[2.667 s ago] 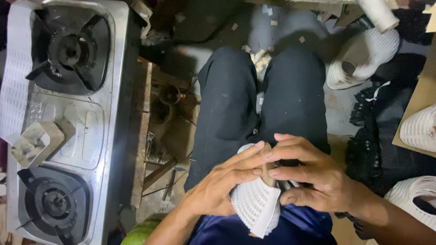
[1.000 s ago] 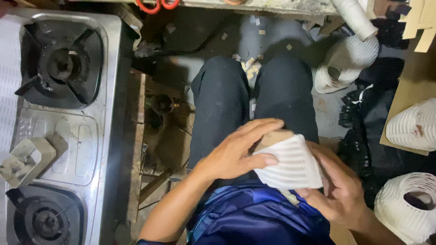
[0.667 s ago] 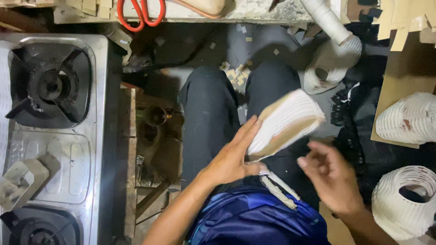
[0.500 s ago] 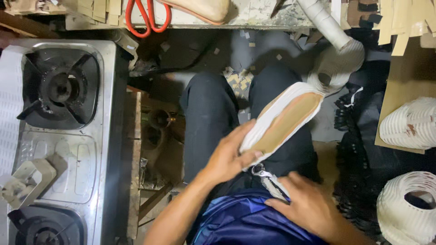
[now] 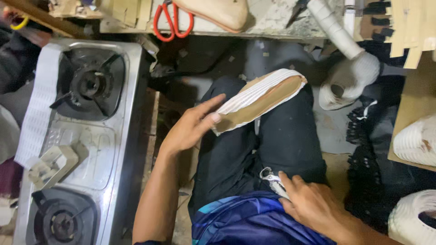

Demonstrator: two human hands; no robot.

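Head view, looking down on a seated person's lap. Left hand pinches the near end of a shoe sole, thumb on its white ribbed edge and fingers spread along its left side. That sole is tan on its flat face, tilted on edge, and runs from the hand up and to the right, above the black trousers. Right hand rests on the right thigh, fingers curled round a small metal tool; only the tool's bright tip shows, so the kind cannot be told.

Nearest the camera lies a blue shirt. Left of the legs stands a steel two-burner gas stove, with a white ribbed strip draped along its left side and a small pale block between the burners.

Far edge: a worn, flaking bench top carries red-handled scissors and a tan shoe form. A white roll leans off it to the right.

Right side: coils of white ribbed strip lie on a dark, littered floor, with more coils at the right edge and black pieces between them. Cardboard lies to the far right.
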